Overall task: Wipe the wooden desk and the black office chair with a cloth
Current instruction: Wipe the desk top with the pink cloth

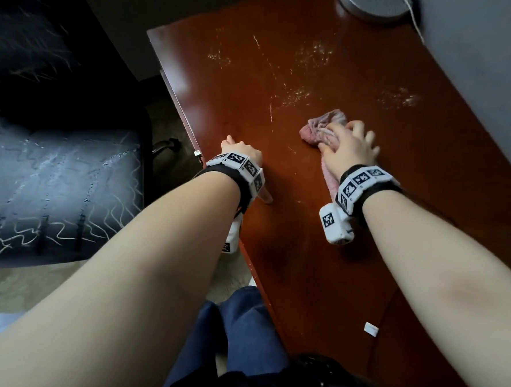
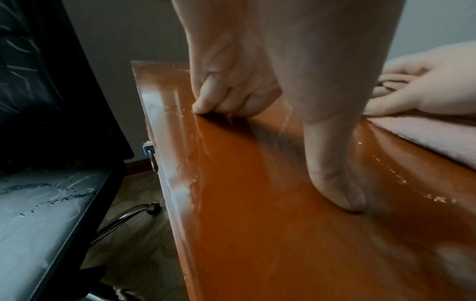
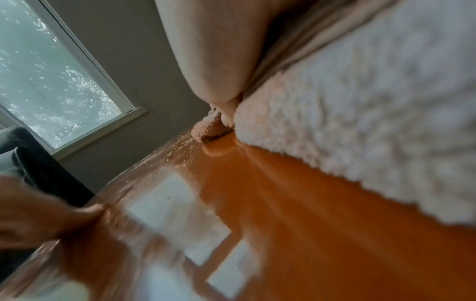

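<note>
Item 1, right grip (image 1: 348,143): your right hand lies on the pink cloth (image 1: 324,128), fingers bent over its bunched part and pressing it down onto the wooden surface (image 1: 290,240). The low pressing hold suits wiping; a tail of cloth trails back under your wrist.

Item 2, left grip (image 1: 240,147): your left hand holds nothing, fingers curled under with their tips and the thumb planted on the surface just inside its edge. It probably serves as a brace while you lean in.

Item 3, residue (image 1: 296,94): pale specks and streaks lie ahead of the right grip and to both sides of that area. The stretch between your grips and your body looks mostly clear, though a few specks show near the left thumb, so the desk appears partly done.

Item 4, black office chair (image 1: 60,187): it stands outboard of the left grip, apart from the surface. Its seat carries whitish marks and seems not yet wiped.

Item 5, round grey base (image 1: 376,6): it sits far ahead of the right grip, at the back of the surface.
</note>
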`<state>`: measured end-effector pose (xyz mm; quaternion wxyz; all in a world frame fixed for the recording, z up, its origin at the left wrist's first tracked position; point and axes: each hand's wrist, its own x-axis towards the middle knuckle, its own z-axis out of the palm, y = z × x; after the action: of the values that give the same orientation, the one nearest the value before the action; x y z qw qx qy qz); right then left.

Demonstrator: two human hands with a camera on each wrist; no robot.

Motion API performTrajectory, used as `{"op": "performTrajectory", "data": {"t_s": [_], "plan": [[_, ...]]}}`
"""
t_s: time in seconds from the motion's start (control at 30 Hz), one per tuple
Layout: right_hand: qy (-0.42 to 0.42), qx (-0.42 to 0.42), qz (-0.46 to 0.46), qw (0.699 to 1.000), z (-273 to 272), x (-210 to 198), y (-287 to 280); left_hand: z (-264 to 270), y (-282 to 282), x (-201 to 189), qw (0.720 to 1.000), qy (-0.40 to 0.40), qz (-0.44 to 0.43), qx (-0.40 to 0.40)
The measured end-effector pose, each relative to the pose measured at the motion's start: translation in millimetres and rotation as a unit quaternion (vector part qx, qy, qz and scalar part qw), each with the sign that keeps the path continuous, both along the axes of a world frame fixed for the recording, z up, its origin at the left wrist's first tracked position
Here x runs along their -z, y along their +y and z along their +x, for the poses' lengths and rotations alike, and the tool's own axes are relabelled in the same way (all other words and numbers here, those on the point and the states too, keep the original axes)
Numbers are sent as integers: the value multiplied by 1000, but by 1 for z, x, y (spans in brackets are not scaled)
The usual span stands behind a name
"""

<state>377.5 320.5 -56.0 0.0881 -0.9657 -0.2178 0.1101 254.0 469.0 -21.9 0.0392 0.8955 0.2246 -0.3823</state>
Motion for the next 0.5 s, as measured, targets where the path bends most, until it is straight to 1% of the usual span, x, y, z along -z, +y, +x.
{"op": "performTrajectory", "data": {"t_s": [0.17, 0.27, 0.4, 0.5], "plan": [[2, 27, -14, 1000, -56, -1, -50, -14, 2, -2, 1000, -18, 0, 16], [5, 44, -30, 999, -97, 0, -71, -26, 2, -7, 999, -28, -5, 18], [-1, 45, -41, 998, -149, -1, -69, -34, 14, -2, 999, -28, -10, 27], [5, 38, -48, 998, -175, -2, -58, -39, 17, 2, 999, -33, -12, 37]]}}
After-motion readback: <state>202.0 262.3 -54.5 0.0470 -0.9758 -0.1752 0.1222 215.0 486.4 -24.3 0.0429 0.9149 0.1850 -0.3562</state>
